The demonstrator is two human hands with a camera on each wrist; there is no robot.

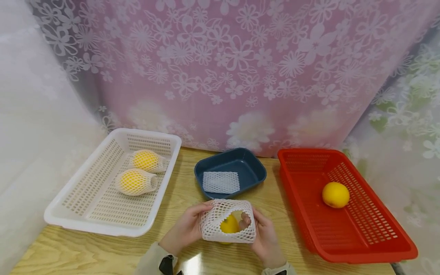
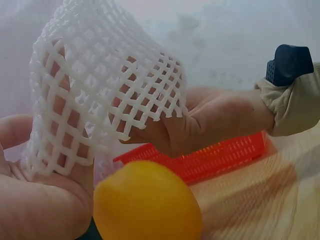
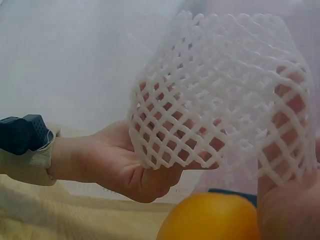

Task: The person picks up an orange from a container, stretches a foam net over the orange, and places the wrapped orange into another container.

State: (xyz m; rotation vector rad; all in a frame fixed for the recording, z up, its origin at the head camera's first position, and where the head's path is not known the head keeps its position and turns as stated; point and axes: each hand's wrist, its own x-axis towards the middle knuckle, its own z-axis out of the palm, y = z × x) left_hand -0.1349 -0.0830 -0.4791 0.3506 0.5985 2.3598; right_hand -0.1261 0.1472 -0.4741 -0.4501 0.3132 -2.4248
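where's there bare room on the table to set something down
Bare table shows between white basket and blue tray, in front of the white basket, and narrowly between blue tray and red basket. Crowded: front centre, where left hand and right hand hold foam net above yellow fruit.

from above the near side of the table [image 1: 185, 179], the head view looks forward and down to its far edge. close in, the left wrist view faces the right hand [image 2: 197, 120], the right wrist view the left hand [image 3: 125, 162]; both share the white net [image 3: 215, 95] and yellow fruit [image 2: 147, 202].
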